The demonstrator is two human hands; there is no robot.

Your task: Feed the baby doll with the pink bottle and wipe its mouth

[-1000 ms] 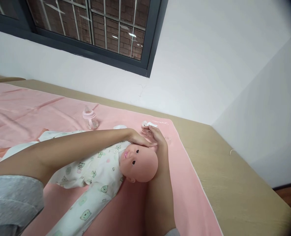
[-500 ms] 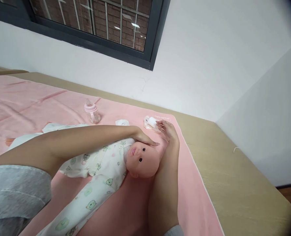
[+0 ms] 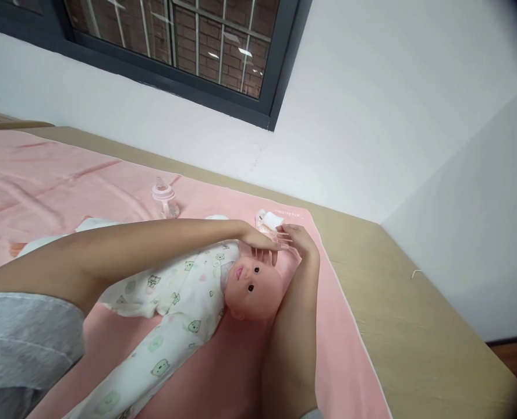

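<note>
A baby doll lies on its back on a pink blanket, dressed in a white sleeper with green animal prints. My left hand reaches across its chest to the far side of its head, fingers spread and pointing down, holding nothing I can see. Around the top of the head curves my right arm. My right hand is just beyond, fingertips bent together by a small clear packet with something white in it. Thin pale lines show between those fingers; what they are is unclear. The two hands nearly touch.
A baby bottle with a pink collar stands on the pink blanket beyond my left forearm. Partly hidden behind that forearm is a small white item. A tan surface borders the blanket, with walls and a barred window behind.
My left hand has shifted slightly right toward my right hand, and more of its fingers show. My right hand has dropped slightly nearer the doll's head. The doll stays where it was.
</note>
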